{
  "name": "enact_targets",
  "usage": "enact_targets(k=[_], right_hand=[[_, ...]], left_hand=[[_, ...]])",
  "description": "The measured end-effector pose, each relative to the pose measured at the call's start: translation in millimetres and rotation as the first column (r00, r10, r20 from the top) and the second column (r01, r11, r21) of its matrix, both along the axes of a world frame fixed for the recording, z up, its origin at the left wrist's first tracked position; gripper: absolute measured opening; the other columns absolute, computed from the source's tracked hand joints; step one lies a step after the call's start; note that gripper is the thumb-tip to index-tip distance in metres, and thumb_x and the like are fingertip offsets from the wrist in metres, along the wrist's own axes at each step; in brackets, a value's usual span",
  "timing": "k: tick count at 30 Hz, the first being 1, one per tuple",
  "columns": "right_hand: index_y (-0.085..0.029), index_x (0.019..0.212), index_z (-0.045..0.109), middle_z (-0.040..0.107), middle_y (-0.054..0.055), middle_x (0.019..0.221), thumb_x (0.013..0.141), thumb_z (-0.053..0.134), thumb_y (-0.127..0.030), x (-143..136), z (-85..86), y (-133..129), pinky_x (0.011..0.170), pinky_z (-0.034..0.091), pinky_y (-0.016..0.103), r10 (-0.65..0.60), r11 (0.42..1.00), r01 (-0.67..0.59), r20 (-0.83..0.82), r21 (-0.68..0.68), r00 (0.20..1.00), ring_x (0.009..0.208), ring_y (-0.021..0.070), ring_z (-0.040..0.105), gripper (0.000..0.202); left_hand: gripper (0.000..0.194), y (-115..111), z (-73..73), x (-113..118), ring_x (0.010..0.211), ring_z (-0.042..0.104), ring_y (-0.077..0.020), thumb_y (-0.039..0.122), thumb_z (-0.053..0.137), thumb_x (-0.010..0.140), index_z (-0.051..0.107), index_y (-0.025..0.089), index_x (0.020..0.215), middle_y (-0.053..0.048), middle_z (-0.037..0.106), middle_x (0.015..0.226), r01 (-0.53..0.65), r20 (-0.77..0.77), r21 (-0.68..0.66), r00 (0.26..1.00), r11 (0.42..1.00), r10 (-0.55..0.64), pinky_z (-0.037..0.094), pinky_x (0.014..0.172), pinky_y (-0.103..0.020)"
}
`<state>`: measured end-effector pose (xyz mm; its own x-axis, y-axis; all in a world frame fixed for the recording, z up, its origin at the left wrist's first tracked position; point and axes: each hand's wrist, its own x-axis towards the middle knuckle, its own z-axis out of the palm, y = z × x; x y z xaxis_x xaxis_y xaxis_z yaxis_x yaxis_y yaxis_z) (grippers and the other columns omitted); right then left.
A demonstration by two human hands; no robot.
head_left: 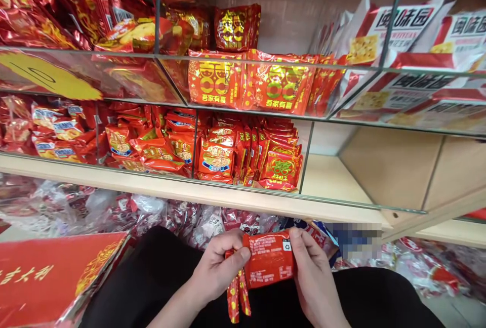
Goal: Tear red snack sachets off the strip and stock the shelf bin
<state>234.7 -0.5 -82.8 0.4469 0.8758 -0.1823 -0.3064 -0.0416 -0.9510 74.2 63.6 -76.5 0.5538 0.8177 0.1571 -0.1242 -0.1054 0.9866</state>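
My left hand (224, 264) pinches the left edge of a flat red packet (268, 262) with small white print. Narrow red and yellow patterned packets (238, 295), seen edge-on, hang below the thumb of that same hand. On the packet's right edge, the thumb and fingers of my right hand (309, 272) are closed. The packet is held level between both hands, above my black-clad lap. In front, on the lower shelf, similar red packets (281, 166) stand in a row beside packets with a biscuit picture (216, 158).
Glass dividers split the wooden shelf (334, 178). Above are red packets with gold characters (283, 82) and white-red packets (402, 24). A red box (53, 277) lies at the lower left. Bagged goods (148, 211) lie beneath the shelf. A yellow tag (49, 77) hangs upper left.
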Motion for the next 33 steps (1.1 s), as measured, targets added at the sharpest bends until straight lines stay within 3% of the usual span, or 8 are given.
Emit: enact_targets(k=[6,12,16,20,24,27,30,33], right_hand=[[-0.02,0.073,0.053,0.055,0.0,0.068,0.083,0.048,-0.05,8.4,-5.6,-2.1,0.063,0.04,0.027,-0.117,0.993,0.111,0.497,0.042,0.86,0.065,0.0145,0.049,0.032],[-0.021,0.074,0.053,0.053,-0.002,0.067,0.084,0.048,-0.05,5.4,6.2,-3.8,0.059,0.041,0.023,-0.128,0.992,0.119,0.333,0.046,0.934,0.063,0.0116,0.048,0.031],[-0.024,0.104,0.054,0.061,0.001,0.088,0.072,0.066,-0.046,2.5,14.3,-4.6,0.067,0.046,0.023,-0.042,0.99,0.013,0.204,0.14,0.978,0.077,0.0142,0.057,0.04],[-0.022,0.085,0.062,0.063,0.001,0.077,0.074,0.066,-0.041,6.6,12.6,-6.5,0.061,0.046,0.023,0.111,0.99,-0.136,0.37,0.043,0.922,0.068,0.0138,0.058,0.022],[-0.021,0.082,0.064,0.064,0.002,0.077,0.079,0.058,-0.042,11.3,10.9,-7.3,0.065,0.047,0.025,0.04,0.997,-0.065,0.499,0.033,0.866,0.069,0.0147,0.059,0.023],[-0.02,0.084,0.063,0.064,0.003,0.077,0.082,0.053,-0.045,10.4,10.5,-7.0,0.064,0.048,0.025,-0.001,0.999,-0.018,0.457,0.037,0.889,0.071,0.0152,0.059,0.028],[-0.02,0.091,0.062,0.062,0.001,0.074,0.077,0.06,-0.044,8.8,8.0,-8.5,0.058,0.048,0.023,0.052,0.995,-0.082,0.387,0.063,0.921,0.067,0.0138,0.058,0.027],[-0.022,0.093,0.06,0.064,0.001,0.077,0.078,0.063,-0.033,12.1,6.9,-12.1,0.057,0.051,0.024,0.013,0.985,-0.097,0.495,0.144,0.869,0.065,0.013,0.06,0.018]], left_hand=[[0.038,-4.9,-2.5,5.7,0.055,0.038,-0.0102,0.042,0.059,0.078,0.044,0.018,0.054,0.003,0.043,0.059,-0.035,0.101,-0.07,0.994,0.997,0.042,0.032,0.053,-0.024],[0.038,-9.6,-1.2,11.3,0.051,0.038,-0.0086,0.042,0.061,0.077,0.044,0.017,0.054,0.003,0.047,0.057,-0.021,0.2,-0.198,0.978,0.98,0.061,0.03,0.049,-0.022],[0.039,-10.2,2.3,9.0,0.054,0.039,-0.0095,0.042,0.059,0.078,0.043,0.017,0.054,0.003,0.044,0.059,0.024,0.17,-0.115,0.985,0.993,-0.004,0.032,0.052,-0.023],[0.038,-9.1,1.5,4.4,0.058,0.04,-0.0112,0.039,0.056,0.081,0.04,0.018,0.054,0.002,0.042,0.062,0.069,0.135,-0.049,0.989,0.996,-0.062,0.034,0.056,-0.024],[0.036,-8.6,-2.9,3.3,0.059,0.041,-0.0115,0.039,0.058,0.079,0.042,0.018,0.055,0.002,0.043,0.063,0.055,0.149,-0.114,0.988,0.992,-0.037,0.034,0.056,-0.025],[0.037,-9.3,-3.8,3.8,0.059,0.041,-0.011,0.04,0.059,0.079,0.043,0.017,0.054,0.002,0.043,0.062,0.052,0.157,-0.126,0.987,0.991,-0.032,0.034,0.057,-0.024],[0.038,-9.2,-2.0,4.1,0.056,0.039,-0.0098,0.04,0.061,0.078,0.042,0.017,0.053,0.003,0.044,0.06,0.058,0.183,-0.157,0.983,0.986,-0.029,0.033,0.055,-0.023],[0.038,-7.2,0.4,4.7,0.055,0.041,-0.0095,0.042,0.063,0.076,0.045,0.016,0.053,0.003,0.047,0.058,0.045,0.121,-0.179,0.992,0.983,-0.023,0.033,0.054,-0.022]])
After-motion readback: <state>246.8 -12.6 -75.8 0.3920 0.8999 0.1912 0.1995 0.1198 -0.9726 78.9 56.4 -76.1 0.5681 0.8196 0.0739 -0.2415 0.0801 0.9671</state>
